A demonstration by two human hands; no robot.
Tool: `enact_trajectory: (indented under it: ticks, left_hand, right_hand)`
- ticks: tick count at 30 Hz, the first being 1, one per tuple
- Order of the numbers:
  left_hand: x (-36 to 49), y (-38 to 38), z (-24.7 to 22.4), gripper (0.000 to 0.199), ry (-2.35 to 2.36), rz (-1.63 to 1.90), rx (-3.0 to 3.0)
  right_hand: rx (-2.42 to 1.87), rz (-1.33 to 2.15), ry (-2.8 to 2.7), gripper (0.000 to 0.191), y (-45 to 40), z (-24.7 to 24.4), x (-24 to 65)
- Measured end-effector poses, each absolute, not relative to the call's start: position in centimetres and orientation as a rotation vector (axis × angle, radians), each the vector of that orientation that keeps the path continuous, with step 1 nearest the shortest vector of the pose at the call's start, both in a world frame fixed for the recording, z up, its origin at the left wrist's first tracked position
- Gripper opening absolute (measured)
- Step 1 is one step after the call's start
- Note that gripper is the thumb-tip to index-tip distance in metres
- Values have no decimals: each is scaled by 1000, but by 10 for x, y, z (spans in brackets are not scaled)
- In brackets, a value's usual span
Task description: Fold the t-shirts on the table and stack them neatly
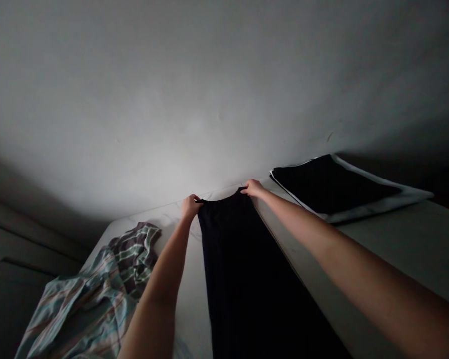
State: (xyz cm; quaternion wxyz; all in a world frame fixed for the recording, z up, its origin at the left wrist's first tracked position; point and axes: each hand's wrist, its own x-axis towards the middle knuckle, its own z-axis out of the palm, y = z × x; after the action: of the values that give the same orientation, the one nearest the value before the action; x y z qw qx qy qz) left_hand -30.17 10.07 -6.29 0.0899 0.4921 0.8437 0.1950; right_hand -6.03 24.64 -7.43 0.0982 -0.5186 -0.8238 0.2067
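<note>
A long black garment lies stretched along the white marbled surface, running from its far edge toward me. My left hand pinches the garment's far left corner. At the far right corner, my right hand grips the cloth between thumb and fingers. The garment's far edge dips in a curve between my two hands. Its near end runs out of view at the bottom.
Folded black and white cloths lie at the right by the wall. On the left are a crumpled dark plaid cloth and a light striped cloth. Grey panelled furniture stands at the far left.
</note>
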Motion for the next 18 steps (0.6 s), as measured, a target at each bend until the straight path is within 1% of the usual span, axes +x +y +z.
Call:
enact_trajectory:
  ticks: [3, 5, 8, 10, 13, 15, 18]
  left_hand:
    - [-279, 105, -63, 33, 2661, 664, 1509]
    - [-259, 99, -70, 34, 2722, 685, 1641]
    - [-230, 80, -86, 30, 2608, 602, 1931]
    - [-215, 71, -95, 31, 2471, 547, 2042]
    - [-204, 78, -99, 32, 2402, 526, 1991]
    - [-200, 98, -95, 31, 2441, 521, 1867]
    - [-193, 138, -88, 31, 2479, 535, 1749]
  right_hand:
    - [-1521, 481, -2308, 32, 237, -80, -69]
    - [-1482, 419, -2272, 36, 224, -88, -69]
    - [-1355, 367, -2356, 34, 199, -102, -60]
    - [-1254, 340, -2451, 34, 185, -112, -54]
    - [-1197, 287, -2515, 41, 174, -124, -51]
    - [-1231, 256, -2516, 48, 171, -128, -53]
    - [-1302, 276, -2507, 53, 169, -128, -57]
